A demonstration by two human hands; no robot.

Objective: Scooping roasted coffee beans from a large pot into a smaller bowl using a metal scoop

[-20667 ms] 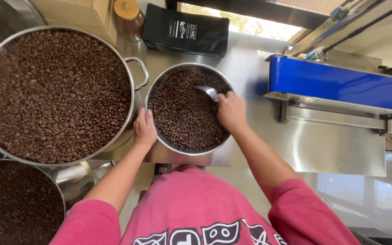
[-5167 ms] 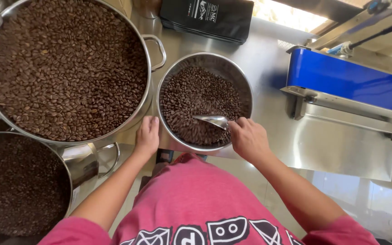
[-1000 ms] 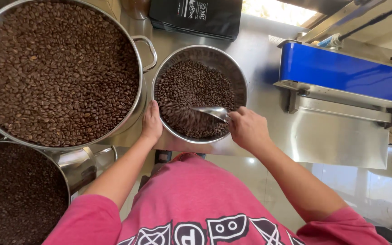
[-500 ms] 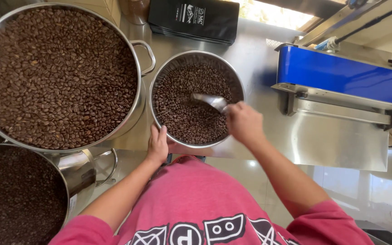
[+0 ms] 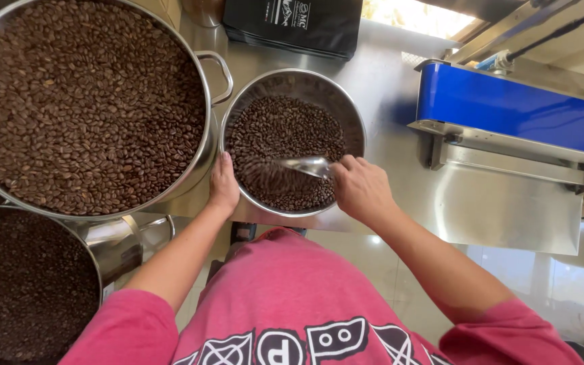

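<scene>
Steel, round and slick-walled, the shallow bowl of loose roasted coffee beans (image 5: 292, 145) likely feels light yet slides easily, so your left hand (image 5: 224, 186) grips its near rim while your right hand (image 5: 361, 189) stays closed around the small metal scoop (image 5: 305, 165).

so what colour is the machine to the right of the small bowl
Bright blue on top, bare steel below; the machine shows in the head view.
</scene>
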